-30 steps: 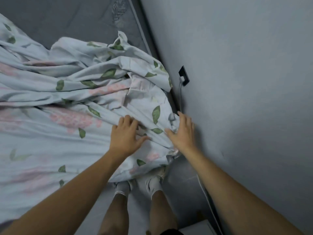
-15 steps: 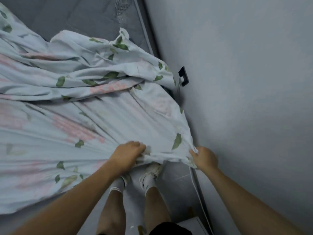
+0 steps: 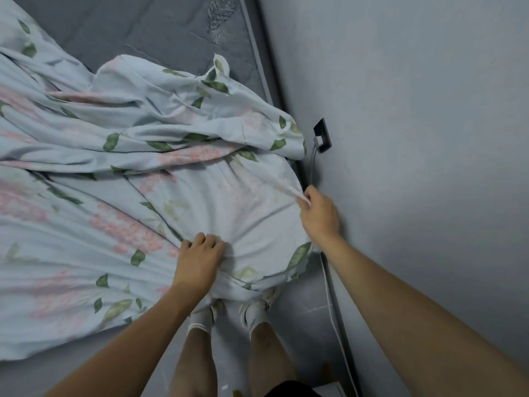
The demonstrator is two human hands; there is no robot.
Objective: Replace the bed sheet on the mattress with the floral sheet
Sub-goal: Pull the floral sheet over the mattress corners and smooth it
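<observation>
The floral sheet (image 3: 120, 202), pale blue with pink blossoms and green leaves, lies rumpled over the near end of the grey mattress (image 3: 160, 27). Its far part is bunched in folds, and bare quilted mattress shows beyond. My left hand (image 3: 197, 259) rests knuckles-up on the sheet near the foot edge, fingers curled into the cloth, with creases fanning out from it. My right hand (image 3: 317, 216) pinches the sheet's edge at the mattress corner by the wall and holds it lifted. The sheet's near hem hangs over the foot of the bed above my feet.
A grey wall (image 3: 415, 138) runs close along the right side of the bed. A black wall socket (image 3: 323, 135) holds a plug whose white cable (image 3: 333, 305) drops along the wall to the floor. My socked feet (image 3: 229, 313) stand on the grey tile floor at the bed's foot.
My right hand has risen from the hanging corner to the mattress's wall-side edge, taking the sheet's edge with it. My left hand has moved up onto the sheet, which now lies flatter.
</observation>
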